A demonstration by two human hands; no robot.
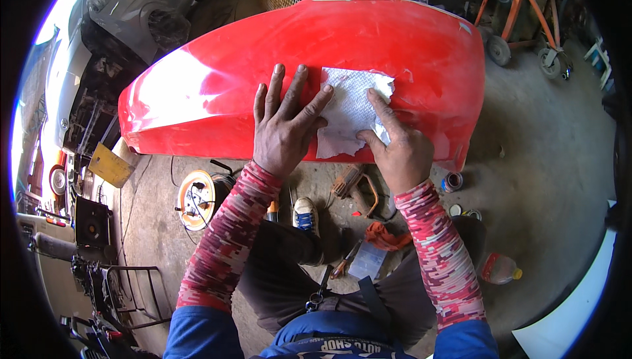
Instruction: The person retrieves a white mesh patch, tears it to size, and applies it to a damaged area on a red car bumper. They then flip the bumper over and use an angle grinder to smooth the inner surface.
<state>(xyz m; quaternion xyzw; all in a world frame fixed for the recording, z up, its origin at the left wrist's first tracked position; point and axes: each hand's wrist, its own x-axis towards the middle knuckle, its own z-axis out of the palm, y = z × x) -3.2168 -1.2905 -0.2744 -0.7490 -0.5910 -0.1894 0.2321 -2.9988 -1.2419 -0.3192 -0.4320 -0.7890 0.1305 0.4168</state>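
**Hands flat on sheet over red panel**

Left hand [284,128] open, fingers splayed, palm on the red body panel [421,49], fingertips pinning the left edge of the white sheet [350,112]. Right hand [398,148] open too, index finger pressing the sheet's right side; nothing gripped. Sheet sits mid-panel, near edge. Judging by look: one thin, limp, tear-prone sheet, best held by corners or flat palm. Panel: one, large, glossy, likely slippery, stiff-ish; lift by edges. Floor nearer: one plastic bottle [498,269], one orange rag [385,235].
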